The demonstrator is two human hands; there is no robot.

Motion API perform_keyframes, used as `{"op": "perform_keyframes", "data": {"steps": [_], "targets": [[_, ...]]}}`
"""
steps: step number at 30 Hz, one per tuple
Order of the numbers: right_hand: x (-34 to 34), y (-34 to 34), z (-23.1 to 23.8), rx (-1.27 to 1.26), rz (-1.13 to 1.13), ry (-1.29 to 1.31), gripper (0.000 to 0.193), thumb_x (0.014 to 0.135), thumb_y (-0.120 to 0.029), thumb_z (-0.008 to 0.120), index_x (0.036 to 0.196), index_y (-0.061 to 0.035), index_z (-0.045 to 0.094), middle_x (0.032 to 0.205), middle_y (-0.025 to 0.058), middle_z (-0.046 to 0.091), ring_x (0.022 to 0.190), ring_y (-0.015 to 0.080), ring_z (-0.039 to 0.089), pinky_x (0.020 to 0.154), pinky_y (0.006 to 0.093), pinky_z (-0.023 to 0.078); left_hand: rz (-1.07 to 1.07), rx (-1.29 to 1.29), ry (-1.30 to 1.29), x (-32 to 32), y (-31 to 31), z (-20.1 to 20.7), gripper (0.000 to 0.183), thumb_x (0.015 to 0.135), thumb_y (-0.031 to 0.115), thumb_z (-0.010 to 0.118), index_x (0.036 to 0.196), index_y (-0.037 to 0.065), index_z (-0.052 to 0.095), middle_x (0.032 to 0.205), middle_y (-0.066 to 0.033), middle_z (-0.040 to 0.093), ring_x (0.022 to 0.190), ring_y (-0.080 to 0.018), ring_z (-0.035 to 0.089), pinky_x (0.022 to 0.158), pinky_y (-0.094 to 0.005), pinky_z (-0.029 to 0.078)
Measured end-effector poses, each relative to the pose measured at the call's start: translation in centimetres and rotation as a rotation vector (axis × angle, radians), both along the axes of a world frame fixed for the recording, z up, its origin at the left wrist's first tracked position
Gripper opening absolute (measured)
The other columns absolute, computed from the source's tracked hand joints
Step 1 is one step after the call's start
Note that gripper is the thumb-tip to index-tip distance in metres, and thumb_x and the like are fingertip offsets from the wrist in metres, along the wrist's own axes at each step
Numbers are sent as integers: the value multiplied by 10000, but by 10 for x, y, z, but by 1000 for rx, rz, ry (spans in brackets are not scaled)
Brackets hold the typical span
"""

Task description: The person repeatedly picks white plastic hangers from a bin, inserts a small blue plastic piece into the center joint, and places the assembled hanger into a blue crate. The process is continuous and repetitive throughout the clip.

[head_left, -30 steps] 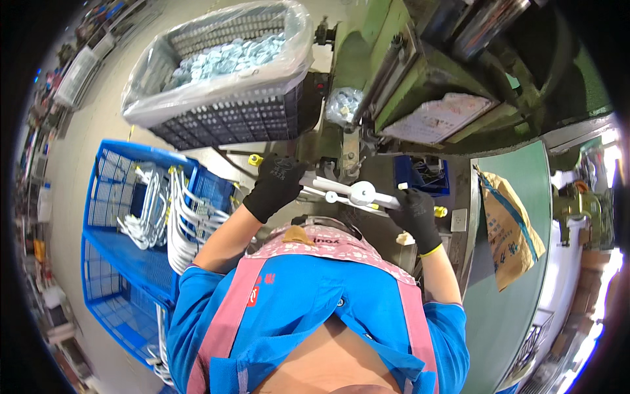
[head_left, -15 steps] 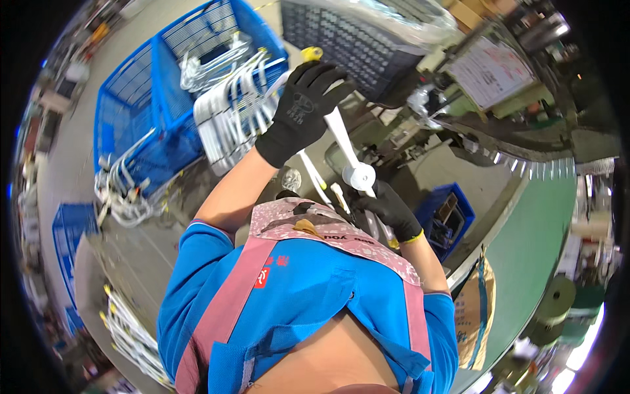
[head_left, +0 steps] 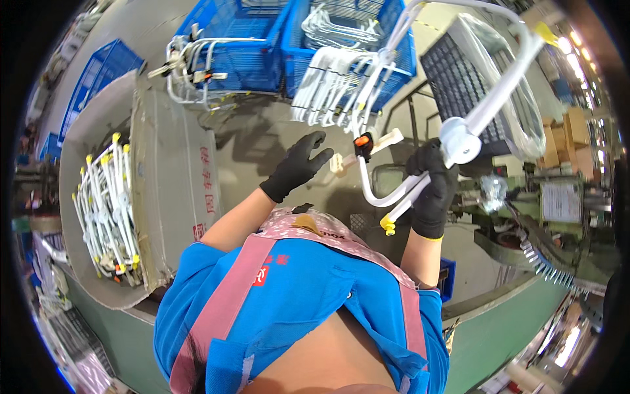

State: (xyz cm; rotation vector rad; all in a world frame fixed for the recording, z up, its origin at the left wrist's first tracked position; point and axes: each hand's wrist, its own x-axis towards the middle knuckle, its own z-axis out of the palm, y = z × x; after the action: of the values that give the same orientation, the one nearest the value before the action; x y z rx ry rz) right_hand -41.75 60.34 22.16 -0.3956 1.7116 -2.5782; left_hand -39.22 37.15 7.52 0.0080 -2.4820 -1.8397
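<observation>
Fingers of the right hand: closed firmly round a white tubular frame, just below its round white disc. Left hand: part open, thumb apart, nothing in it that I can see; it hangs close to, seemingly not touching, a cream-and-black fitting on the frame's near tube. Frame is out in front and right of the body, its loop rising to the top of the view; one yellow cap points down beside the right wrist.

Just changed: the left hand has come off the frame, and the right now bears it alone. My reading: the piece is being carried rather than worked on, with one hand spare.

Against half a second ago: disc then lay low, near the apron; now it is up beyond the right knuckles. The view has swung left. Blue crates, bent white tubes hung over one, now stand at top centre; the cardboard box with its yellow-tipped frames shows far more fully at left. Green tabletop now runs along the lower right.
</observation>
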Motion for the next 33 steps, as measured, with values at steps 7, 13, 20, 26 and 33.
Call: {"op": "perform_keyframes", "data": {"steps": [7,13,20,26,33], "targets": [[2,-120,48,-269,331,115,162,865,-151,562,952,-73,450,655,-24,349,531,88,321,500,248,291,265,-391,407,25,-115,16,412,858,266,632,1167,13,531,1030,-207,621,946,-376,594,831,-447,460],[15,-210,79,-379,677,180,258,875,-215,632,811,-145,391,595,-43,385,473,73,354,466,246,303,221,254,241,30,-191,58,398,952,329,510,1216,31,519,1051,-125,635,973,-265,625,854,-374,495],[16,-301,78,-360,964,370,290,859,-224,667,785,-159,394,549,-41,437,448,86,412,473,254,344,362,991,472,44,-268,105,458,963,399,480,1301,91,446,1055,-54,625,944,-181,643,806,-330,547],[-45,-329,69,-384,975,519,835,715,-601,711,1246,-22,427,892,104,561,749,222,544,639,344,439,840,726,763,86,-325,147,272,971,304,501,1063,51,536,826,-13,576,712,-99,574,660,-247,495],[-115,-387,78,-661,1149,390,108,877,-105,536,827,-114,441,711,8,398,605,143,385,537,305,288,819,977,1066,151,-369,162,395,942,388,524,1053,16,595,794,-87,662,649,-193,636,558,-295,529]]}}
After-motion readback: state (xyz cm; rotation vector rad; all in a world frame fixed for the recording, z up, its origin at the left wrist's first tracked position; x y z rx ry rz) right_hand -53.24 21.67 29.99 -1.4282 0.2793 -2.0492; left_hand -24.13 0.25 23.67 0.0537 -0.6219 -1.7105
